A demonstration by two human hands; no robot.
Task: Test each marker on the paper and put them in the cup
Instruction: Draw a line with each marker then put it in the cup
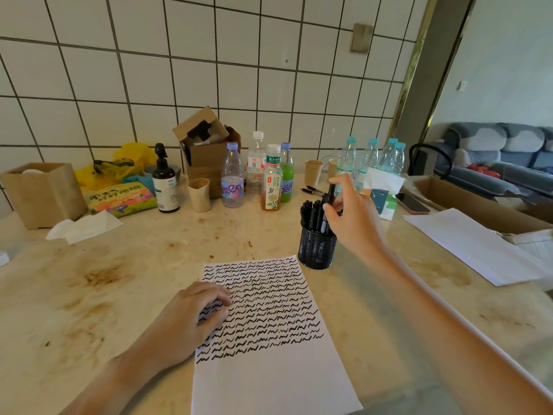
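Your right hand point(351, 214) pinches black marker point(330, 191), upright, over mesh cup point(316, 248). Cup stands on table point(119, 280) just beyond paper's point(269, 369) top right corner, packed with black markers point(311, 214), caps up. Your left hand point(191, 319) rests on paper's left edge, fingers loosely curled, holding nothing. Paper mostly covered in black squiggle rows. Paper cups point(313, 172) among bottles point(270, 181) by wall.

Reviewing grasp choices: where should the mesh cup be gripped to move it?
Grip the mesh cup around its lower wall, from the left side. Markers stick out of the top, and the right hand with its marker occupies the right.
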